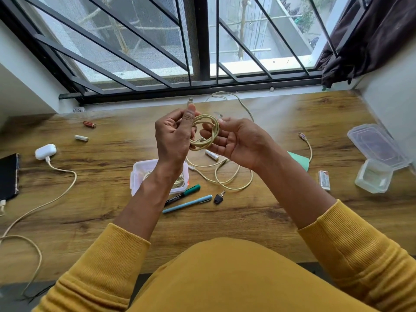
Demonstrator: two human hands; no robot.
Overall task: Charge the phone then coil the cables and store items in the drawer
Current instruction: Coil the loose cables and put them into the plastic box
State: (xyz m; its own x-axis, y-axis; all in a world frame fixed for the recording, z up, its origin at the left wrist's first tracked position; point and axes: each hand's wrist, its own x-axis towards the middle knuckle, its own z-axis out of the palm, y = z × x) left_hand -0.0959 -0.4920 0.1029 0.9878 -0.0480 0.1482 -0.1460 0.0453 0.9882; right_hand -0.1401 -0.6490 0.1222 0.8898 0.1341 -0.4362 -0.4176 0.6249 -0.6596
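A cream braided cable is wound into a small coil held above the wooden desk. My left hand grips the coil's left side, one plug sticking up past its thumb. My right hand pinches the coil's right side near the other plug. A second cream cable lies loose on the desk under my hands. At the far left edge lies a black phone, with a plug at its lower corner. A white earbud case with another cable plugged in sits beside it.
An open white box with a cable inside sits below my left wrist. Two pens, a key, three batteries and a green paper lie around. Clear plastic containers and a small white item sit at the right.
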